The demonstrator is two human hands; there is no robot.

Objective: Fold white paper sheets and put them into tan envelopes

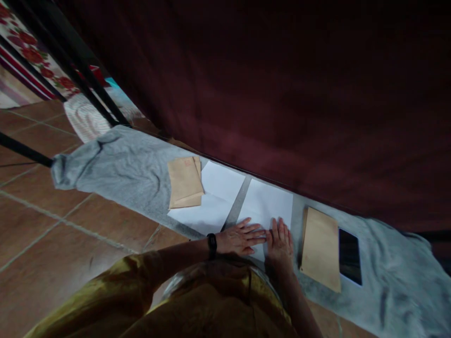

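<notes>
My left hand (pixel 240 237) lies flat with its fingers spread across the lower part of a white sheet of paper (pixel 269 202). Beside it my right hand (pixel 280 241) also rests flat on that sheet, fingers stretched out; the fingertips of the left hand come close to the right thumb. Another white sheet (pixel 220 188), with a fold line across it, is to the left. Brown envelopes (pixel 185 180) overlap its left edge. On the right lies a thicker brown envelope stack (pixel 320 246). Neither hand grips anything.
A phone (pixel 350 256) with a dark screen lies right of the brown stack. Grey cloth (pixel 130 164) covers the long narrow surface. A dark red curtain (pixel 264 94) hangs along its far side. Black metal bars (pixel 24 149) and tiled floor (pixel 52 244) are at left.
</notes>
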